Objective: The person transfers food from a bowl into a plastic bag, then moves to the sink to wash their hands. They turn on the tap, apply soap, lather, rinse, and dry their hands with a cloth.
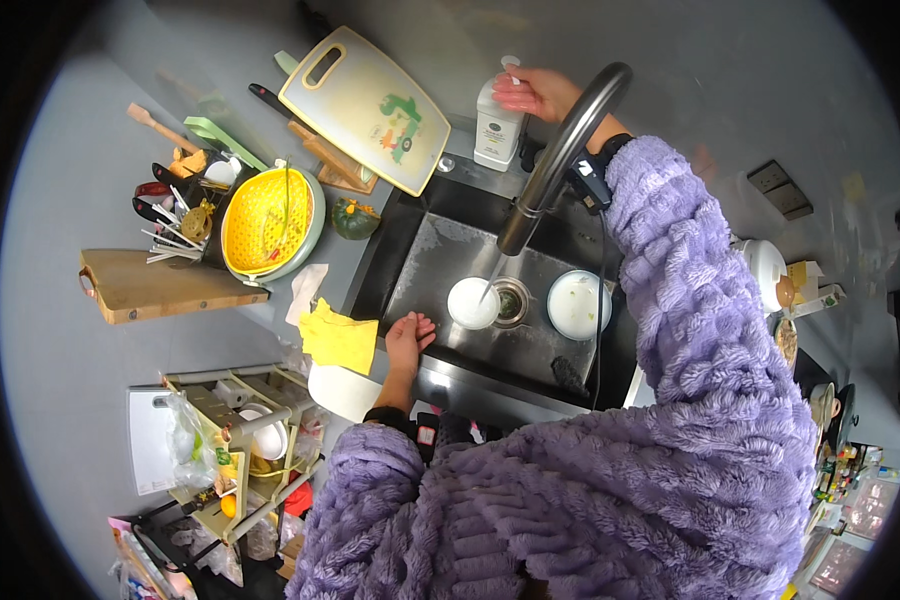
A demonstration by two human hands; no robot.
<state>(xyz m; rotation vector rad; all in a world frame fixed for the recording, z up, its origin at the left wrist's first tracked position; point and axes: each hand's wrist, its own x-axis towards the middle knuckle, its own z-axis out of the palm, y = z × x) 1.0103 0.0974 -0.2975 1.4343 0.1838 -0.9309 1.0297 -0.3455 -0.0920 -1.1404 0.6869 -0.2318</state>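
Observation:
My right hand (pixel 533 93) reaches to the back of the sink, at the top of a white pump bottle (pixel 498 130). Its thumb is by the pump head and its fingers stretch across the bottle's shoulder. At the sink's near left edge is my left hand (pixel 408 340), empty, with loosely bent fingers. A thin stream of water from the tall metal faucet (pixel 545 185) runs into a white bowl (pixel 473 303) in the dark sink (pixel 440 250). To its right sits a white dish (pixel 578 304) with small green bits on it.
Beside my left hand lie a yellow cloth (pixel 338 337) and a pale cloth (pixel 307 290). A small green gourd (pixel 354 219), a yellow colander (pixel 267 222) and cutting boards (pixel 370 105) stand left of the sink. A cart (pixel 240 450) with bowls and bags is at lower left.

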